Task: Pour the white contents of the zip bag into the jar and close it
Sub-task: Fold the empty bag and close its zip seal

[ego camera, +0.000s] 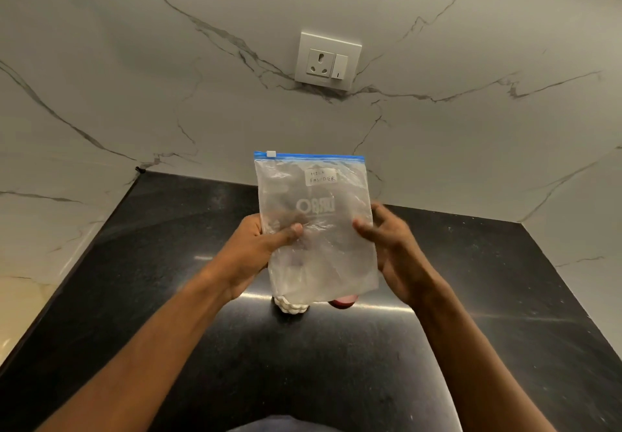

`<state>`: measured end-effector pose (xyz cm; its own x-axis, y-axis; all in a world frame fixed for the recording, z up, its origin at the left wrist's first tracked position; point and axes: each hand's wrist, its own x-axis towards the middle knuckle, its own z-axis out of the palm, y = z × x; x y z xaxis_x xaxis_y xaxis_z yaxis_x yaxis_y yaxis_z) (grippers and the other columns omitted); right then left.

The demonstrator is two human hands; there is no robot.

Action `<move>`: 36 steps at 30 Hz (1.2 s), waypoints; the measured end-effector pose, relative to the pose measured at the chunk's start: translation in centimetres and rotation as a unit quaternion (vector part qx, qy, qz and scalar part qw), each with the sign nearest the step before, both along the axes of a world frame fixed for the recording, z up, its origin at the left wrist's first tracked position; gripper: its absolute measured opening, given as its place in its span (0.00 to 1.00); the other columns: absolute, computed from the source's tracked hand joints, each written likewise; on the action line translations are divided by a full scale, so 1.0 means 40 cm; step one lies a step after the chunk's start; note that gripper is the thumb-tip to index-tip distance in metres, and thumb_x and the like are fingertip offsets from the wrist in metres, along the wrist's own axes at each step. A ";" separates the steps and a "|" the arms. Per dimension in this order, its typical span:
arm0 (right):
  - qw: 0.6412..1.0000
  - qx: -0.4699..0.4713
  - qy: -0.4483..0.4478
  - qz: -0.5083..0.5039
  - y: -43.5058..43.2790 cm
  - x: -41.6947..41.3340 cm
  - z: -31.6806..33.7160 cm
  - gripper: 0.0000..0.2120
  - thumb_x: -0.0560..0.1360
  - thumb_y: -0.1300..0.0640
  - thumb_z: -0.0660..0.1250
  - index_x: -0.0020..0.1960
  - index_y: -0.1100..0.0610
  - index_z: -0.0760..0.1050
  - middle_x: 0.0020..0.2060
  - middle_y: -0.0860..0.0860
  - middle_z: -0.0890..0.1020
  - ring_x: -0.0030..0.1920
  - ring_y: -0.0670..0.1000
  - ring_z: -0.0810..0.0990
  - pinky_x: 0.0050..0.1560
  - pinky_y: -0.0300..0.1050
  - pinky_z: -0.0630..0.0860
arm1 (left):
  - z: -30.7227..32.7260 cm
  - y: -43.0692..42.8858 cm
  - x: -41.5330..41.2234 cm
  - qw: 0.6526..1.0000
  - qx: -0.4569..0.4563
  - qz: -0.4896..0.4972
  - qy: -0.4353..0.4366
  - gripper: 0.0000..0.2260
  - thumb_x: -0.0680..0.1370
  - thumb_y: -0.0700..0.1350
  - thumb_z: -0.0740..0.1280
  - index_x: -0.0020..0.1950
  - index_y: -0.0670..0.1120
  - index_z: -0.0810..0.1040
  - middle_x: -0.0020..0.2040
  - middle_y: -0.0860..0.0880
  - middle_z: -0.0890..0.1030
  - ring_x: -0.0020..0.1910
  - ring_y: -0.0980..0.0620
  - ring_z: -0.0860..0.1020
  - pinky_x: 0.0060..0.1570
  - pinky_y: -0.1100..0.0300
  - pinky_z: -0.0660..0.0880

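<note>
- The black polished stone counter point(336, 364) runs under the camera and carries everything else; a dark bit of the person's clothing shows at the bottom edge, nearer than the bag.
- The white grey-veined marble wall point(134, 78) rises behind the bag, with a white socket-and-switch plate point(328, 60) well above the bag's top edge.
- The clear plastic zip bag with a blue sealing strip point(316, 229) is held upright over the counter, strip uppermost, a white slider point(271, 153) at its left end. A handwritten label sits near its top. I cannot make out much white content; the bag looks nearly flat, perhaps a little settled at the bottom.
- The left hand point(259, 246) grips the bag's left edge, thumb pressed on the front and fingers behind it.
- The right hand point(387, 239) is at the bag's right edge, fingers loosely spread; it is blurred, so whether it pinches the plastic I cannot tell.
- Just below the bag's bottom edge, a white ribbed object point(291, 305) peeks out, probably the jar, mostly hidden behind the bag.
- Beside it, under the bag's right corner, a small red rounded piece point(343, 302) shows, possibly the lid.
- Judgement: whether pouring is ahead or done is unclear. The jar's mouth is hidden, so next I would check the bag, draw the slider across if powder remains, tip a corner over the jar, then fit the lid.
</note>
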<state>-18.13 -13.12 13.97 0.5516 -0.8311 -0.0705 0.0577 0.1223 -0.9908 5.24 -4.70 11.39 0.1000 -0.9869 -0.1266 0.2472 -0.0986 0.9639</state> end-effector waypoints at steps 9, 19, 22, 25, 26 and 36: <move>0.993 0.086 0.007 -0.074 0.020 -0.020 -0.024 0.15 0.82 0.67 0.64 0.57 0.53 0.86 0.53 0.57 0.88 0.48 0.59 0.88 0.41 0.51 0.87 | 0.002 0.005 0.058 0.995 0.059 -0.077 0.033 0.13 0.83 0.39 0.67 0.66 0.47 0.82 0.58 0.43 0.88 0.50 0.45 0.89 0.40 0.55 0.86; 0.902 0.325 -0.193 -0.211 0.046 0.001 -0.070 0.08 0.83 0.64 0.60 0.60 0.65 0.75 0.50 0.65 0.88 0.40 0.54 0.91 0.34 0.44 0.86 | -0.029 0.032 0.094 0.955 0.032 -0.180 0.233 0.29 0.76 0.39 0.61 0.78 0.48 0.72 0.73 0.38 0.78 0.68 0.35 0.80 0.60 0.40 0.82; 0.910 0.322 -0.165 -0.203 0.050 -0.002 -0.079 0.08 0.84 0.64 0.58 0.59 0.64 0.73 0.49 0.65 0.88 0.40 0.56 0.91 0.35 0.46 0.86 | -0.040 0.038 0.100 0.983 0.004 -0.181 0.043 0.36 0.70 0.45 0.77 0.77 0.57 0.71 0.71 0.49 0.81 0.70 0.45 0.80 0.62 0.47 0.81; 0.923 0.312 -0.127 -0.188 0.060 0.009 -0.087 0.08 0.84 0.63 0.59 0.60 0.63 0.74 0.48 0.65 0.88 0.40 0.56 0.90 0.36 0.46 0.86 | -0.036 0.024 0.047 0.999 0.016 -0.037 -0.029 0.36 0.63 0.52 0.84 0.69 0.57 0.76 0.62 0.52 0.86 0.62 0.50 0.84 0.53 0.57 0.84; 0.928 0.297 -0.125 -0.186 0.063 0.014 -0.086 0.10 0.83 0.61 0.61 0.62 0.63 0.75 0.48 0.63 0.89 0.40 0.55 0.90 0.35 0.45 0.86 | -0.039 0.017 0.030 1.000 0.004 0.014 -0.022 0.32 0.65 0.54 0.84 0.67 0.55 0.78 0.60 0.50 0.87 0.60 0.48 0.85 0.51 0.57 0.84; 0.978 0.124 -0.163 -0.038 0.128 0.086 -0.099 0.41 0.72 0.42 0.79 0.77 0.57 0.68 0.70 0.61 0.80 0.70 0.62 0.79 0.66 0.61 0.78 | -0.055 0.022 -0.058 0.992 0.000 0.042 0.118 0.16 0.77 0.49 0.73 0.65 0.47 0.82 0.58 0.43 0.88 0.57 0.43 0.87 0.48 0.52 0.86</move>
